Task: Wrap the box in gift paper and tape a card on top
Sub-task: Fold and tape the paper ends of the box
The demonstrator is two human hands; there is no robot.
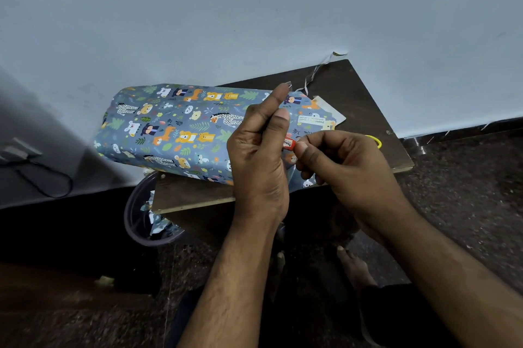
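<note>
Wrapped box (181,126) lying across far-left part of dark wooden tabletop (365,92), left end hanging past left edge, long side near the wall (254,8). Blue-grey gift paper w/ cartoon animals, already covering what shows of it. Small paper label (314,121) stuck on box's right end, print too small to read.

L hand (259,155) raised above box's right part, fingers curled upward, thumb and forefinger pinched together; can't tell what's between them. R hand (348,163) just beside it, fingers curled, pinching small red-and-white item (289,144), prob. a tape roll, can't tell for sure.

Pale card-like piece (329,108) poking from under box's right end. Yellow band (375,140) near right edge, partly behind R hand. Thin paper strip (318,70) trailing at far corner. Round bin (147,214) w/ paper scraps on floor below near-left corner.
</note>
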